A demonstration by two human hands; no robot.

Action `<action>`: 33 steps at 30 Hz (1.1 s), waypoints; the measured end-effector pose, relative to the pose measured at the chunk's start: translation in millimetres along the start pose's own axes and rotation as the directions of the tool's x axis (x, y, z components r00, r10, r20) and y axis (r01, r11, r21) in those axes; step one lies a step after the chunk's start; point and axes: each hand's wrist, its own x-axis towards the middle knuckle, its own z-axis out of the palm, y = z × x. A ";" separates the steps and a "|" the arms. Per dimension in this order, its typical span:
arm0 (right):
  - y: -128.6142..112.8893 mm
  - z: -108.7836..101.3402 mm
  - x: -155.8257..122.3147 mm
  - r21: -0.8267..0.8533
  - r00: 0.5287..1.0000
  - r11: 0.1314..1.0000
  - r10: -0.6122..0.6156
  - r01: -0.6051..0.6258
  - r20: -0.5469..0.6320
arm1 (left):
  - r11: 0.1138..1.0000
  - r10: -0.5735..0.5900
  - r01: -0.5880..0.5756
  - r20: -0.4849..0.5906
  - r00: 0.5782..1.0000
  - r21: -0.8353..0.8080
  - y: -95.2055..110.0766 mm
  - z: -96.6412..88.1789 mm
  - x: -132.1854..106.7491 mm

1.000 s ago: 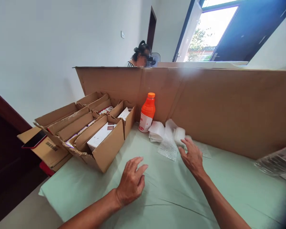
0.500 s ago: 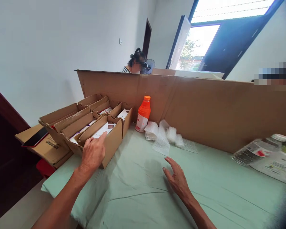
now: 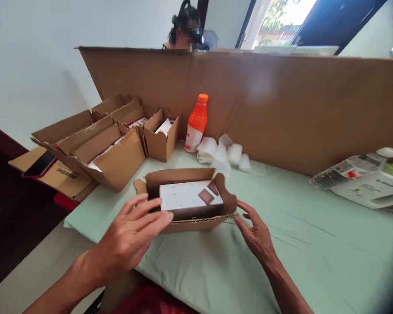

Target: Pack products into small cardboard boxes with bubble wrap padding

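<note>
A small open cardboard box (image 3: 190, 226) rests on the green cloth in front of me. Inside it lies a white carton (image 3: 183, 195) with brown squares printed at its right end. My left hand (image 3: 127, 231) hovers at the box's left end, fingers outstretched over the near left rim. It holds nothing that I can see. At the right end, thumb and forefinger of my right hand (image 3: 255, 231) close on the box's near corner. The right hand's other fingers are partly hidden.
More cardboard boxes (image 3: 118, 157) with cartons inside stand at left. Behind are an orange bottle (image 3: 196, 124), bubble-wrap pieces (image 3: 208, 149) and a cardboard partition (image 3: 298, 109). A clear bottle (image 3: 350, 168) and white container (image 3: 363, 187) lie right. A person (image 3: 185, 26) is beyond the partition.
The front cardboard box has come away from the group at left and now sits in the middle before me. Both hands have moved to its ends. My view has tilted downward.
</note>
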 end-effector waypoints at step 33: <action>9.6 -61.6 -25.1 0.312 0.946 0.893 0.316 -0.324 0.079 | 0.379 -0.628 0.625 0.307 0.715 -0.682 -4.3 205.0 63.9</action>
